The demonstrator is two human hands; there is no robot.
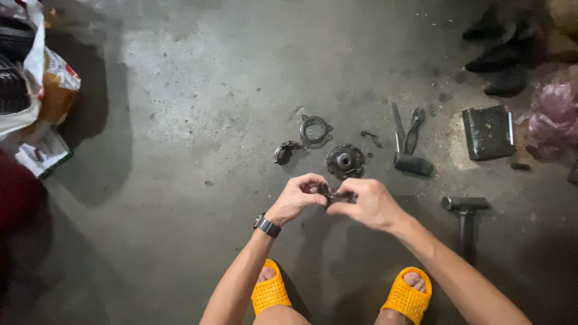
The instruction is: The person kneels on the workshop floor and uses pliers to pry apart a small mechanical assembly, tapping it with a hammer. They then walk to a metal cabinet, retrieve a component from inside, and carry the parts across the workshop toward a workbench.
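Observation:
My left hand (297,197) and my right hand (368,203) meet over the concrete floor, both pinching one small dark metal part (335,195) between their fingertips. A dark watch (267,226) is on my left wrist. Just beyond the hands lie a round metal hub (345,160), a metal ring (315,130) and a curved metal piece (284,151). The shape of the held part is mostly hidden by my fingers.
A hammer (407,155) and pliers (414,128) lie right of the hub, a second hammer (464,212) nearer me, and a dark metal block (488,132) further right. Bags (42,78) sit at the left edge, a pink bag (554,114) at the right. My feet wear orange slippers (407,296).

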